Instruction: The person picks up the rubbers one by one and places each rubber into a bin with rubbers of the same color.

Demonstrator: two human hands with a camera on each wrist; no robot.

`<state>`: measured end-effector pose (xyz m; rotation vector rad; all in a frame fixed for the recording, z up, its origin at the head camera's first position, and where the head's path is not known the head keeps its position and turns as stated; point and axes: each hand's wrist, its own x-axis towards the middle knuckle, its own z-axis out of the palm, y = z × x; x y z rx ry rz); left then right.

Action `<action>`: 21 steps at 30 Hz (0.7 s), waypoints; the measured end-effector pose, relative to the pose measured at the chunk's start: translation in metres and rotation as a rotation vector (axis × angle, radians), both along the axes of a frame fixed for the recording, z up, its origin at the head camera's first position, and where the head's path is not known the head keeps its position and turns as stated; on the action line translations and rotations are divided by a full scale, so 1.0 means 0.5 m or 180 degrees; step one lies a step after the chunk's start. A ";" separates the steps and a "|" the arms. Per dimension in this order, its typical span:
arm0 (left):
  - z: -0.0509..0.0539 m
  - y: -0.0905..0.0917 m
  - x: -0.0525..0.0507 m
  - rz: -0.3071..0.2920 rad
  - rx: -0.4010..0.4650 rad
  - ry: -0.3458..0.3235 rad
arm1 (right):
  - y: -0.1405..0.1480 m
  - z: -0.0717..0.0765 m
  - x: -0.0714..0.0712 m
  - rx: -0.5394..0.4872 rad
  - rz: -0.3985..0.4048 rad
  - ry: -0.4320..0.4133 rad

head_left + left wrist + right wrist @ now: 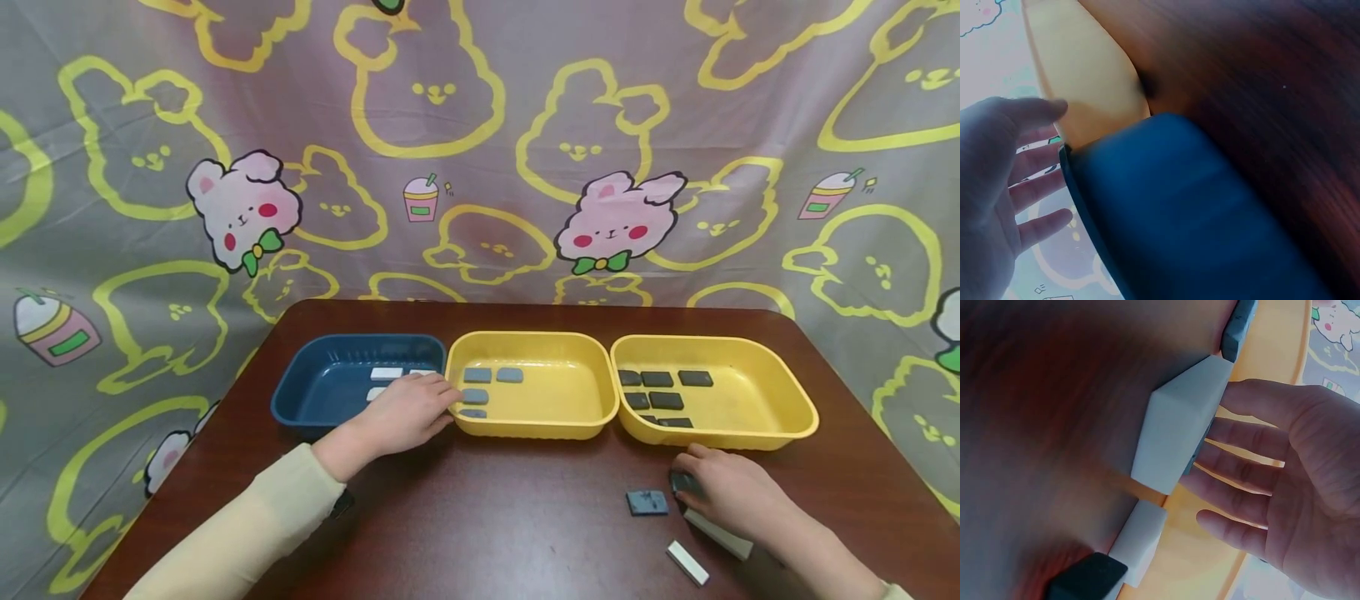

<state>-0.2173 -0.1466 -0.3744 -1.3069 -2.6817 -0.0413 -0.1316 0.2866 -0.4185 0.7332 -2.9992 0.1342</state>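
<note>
My left hand (401, 417) hovers over the place where the blue tray (281, 400) meets the middle yellow tray (540, 429). Its fingers are loosely extended in the left wrist view and hold nothing. White blocks (386, 374) lie in the blue tray, grey blocks (477, 375) in the middle one. In front of the right yellow tray (780, 417), my right hand (731, 492) pinches a dark block (683, 483) between thumb and fingers. A long pale block (1179, 428) beside it hides much of that dark block in the right wrist view.
Several black blocks (666, 401) lie in the right yellow tray. On the brown table (510, 517) are a marked blue-grey block (647, 502) and a small white block (687, 563). A patterned curtain (480, 167) hangs behind the trays.
</note>
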 end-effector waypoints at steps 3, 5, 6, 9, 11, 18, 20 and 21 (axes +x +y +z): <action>-0.004 0.000 -0.002 -0.0096 -0.0013 0.0147 | -0.002 0.000 0.000 0.0000 0.0013 -0.0004; -0.007 0.001 -0.003 -0.0157 -0.0050 0.0239 | -0.002 0.000 0.000 -0.0007 0.0028 0.0003; -0.009 0.002 -0.004 -0.0182 -0.0076 0.0270 | -0.002 0.000 0.000 -0.0013 0.0035 0.0000; -0.011 0.005 -0.006 -0.0240 -0.0173 0.0327 | -0.001 0.000 -0.002 -0.0014 0.0044 -0.0009; -0.012 0.007 -0.006 -0.0255 -0.0232 0.0344 | -0.002 0.000 -0.001 -0.0015 0.0042 -0.0005; -0.018 0.018 -0.004 -0.0357 -0.0262 0.0374 | -0.002 0.002 -0.001 -0.0019 0.0082 0.0016; -0.021 0.021 -0.003 -0.0385 -0.0267 0.0402 | -0.002 0.003 -0.001 -0.0023 0.0097 0.0018; -0.022 0.022 -0.003 -0.0397 -0.0271 0.0409 | -0.003 0.004 -0.001 -0.0026 0.0102 0.0024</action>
